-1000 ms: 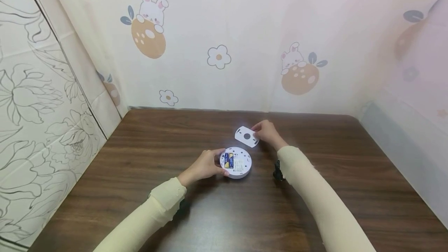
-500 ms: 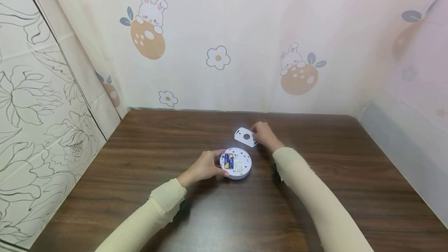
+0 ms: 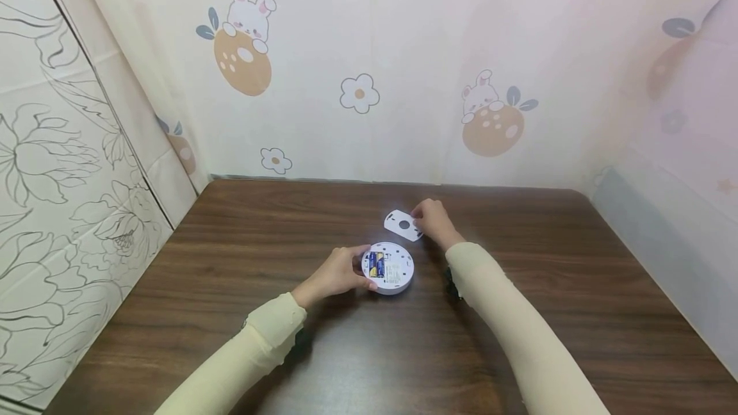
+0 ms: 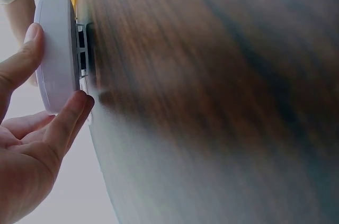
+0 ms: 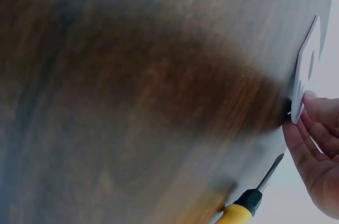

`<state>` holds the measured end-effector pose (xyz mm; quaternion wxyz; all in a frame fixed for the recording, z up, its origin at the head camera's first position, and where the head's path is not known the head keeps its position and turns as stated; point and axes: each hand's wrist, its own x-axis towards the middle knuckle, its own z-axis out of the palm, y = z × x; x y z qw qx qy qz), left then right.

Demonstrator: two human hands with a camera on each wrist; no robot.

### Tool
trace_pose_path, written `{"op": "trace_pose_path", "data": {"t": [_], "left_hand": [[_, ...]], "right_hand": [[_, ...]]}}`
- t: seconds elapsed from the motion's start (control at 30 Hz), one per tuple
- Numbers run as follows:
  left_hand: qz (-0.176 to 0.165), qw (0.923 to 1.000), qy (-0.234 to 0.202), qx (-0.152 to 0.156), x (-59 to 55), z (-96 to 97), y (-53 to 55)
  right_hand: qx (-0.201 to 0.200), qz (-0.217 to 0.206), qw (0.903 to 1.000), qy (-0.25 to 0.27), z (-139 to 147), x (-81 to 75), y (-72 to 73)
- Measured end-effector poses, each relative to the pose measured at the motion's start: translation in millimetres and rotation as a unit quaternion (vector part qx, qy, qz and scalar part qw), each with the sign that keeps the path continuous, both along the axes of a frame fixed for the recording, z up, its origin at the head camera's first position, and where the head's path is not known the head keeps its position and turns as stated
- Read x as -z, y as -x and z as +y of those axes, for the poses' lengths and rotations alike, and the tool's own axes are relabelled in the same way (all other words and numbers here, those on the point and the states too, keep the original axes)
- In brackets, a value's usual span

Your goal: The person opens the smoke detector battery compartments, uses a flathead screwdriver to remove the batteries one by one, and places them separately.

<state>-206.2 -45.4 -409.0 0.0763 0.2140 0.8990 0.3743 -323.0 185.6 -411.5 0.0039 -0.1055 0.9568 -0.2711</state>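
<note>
Left hand: the left hand (image 3: 337, 272) grips the rim of the round white device (image 3: 389, 267); in the left wrist view the thumb (image 4: 21, 60) lies along one side of the white casing (image 4: 54, 54) and a fingertip (image 4: 74, 110) presses the other side.
Round device: it rests near the middle of the tabletop (image 3: 230, 255), open side up, with two batteries (image 3: 377, 263) showing in a slot on its left half and a pale label beside them.
Right hand: the right hand (image 3: 432, 219) has its grip pinched on the right edge of the small white cover plate (image 3: 403, 225); in the right wrist view the fingertips (image 5: 318, 110) meet the plate's edge (image 5: 304, 73).
Cover plate: flat and white with a dark round hole near its centre, just beyond the round device and apart from it; whether it lies on the wood or is raised a little I cannot tell.
Screwdriver: a tool with a yellow and black handle (image 5: 241, 208) and a thin metal shaft shows only in the right wrist view, close under the right hand.
Sleeves: both forearms are in cream sleeves (image 3: 507, 319).
Surroundings: the dark wood tabletop is backed by pale sheets printed with rabbits (image 3: 249, 15) and flowers.
</note>
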Motion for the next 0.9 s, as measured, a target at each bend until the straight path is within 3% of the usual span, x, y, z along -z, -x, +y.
{"op": "trace_pose_path", "data": {"t": [0.3, 0.6, 0.9], "left_hand": [[0.002, 1.0, 0.002, -0.001, 0.8, 0.1, 0.1], [0.009, 0.9999, 0.005, -0.003, 0.7, -2.7, 0.7], [0.005, 1.0, 0.001, -0.002, 3.2, -0.9, 0.6]], "right_hand": [[0.016, -0.02, 0.9997, -0.003, -2.2, 1.1, 0.2], [-0.005, 0.005, 0.9998, -0.017, -3.9, -1.9, -1.5], [-0.008, 0.012, 0.9986, -0.051, 13.6, -18.5, -12.1]]}}
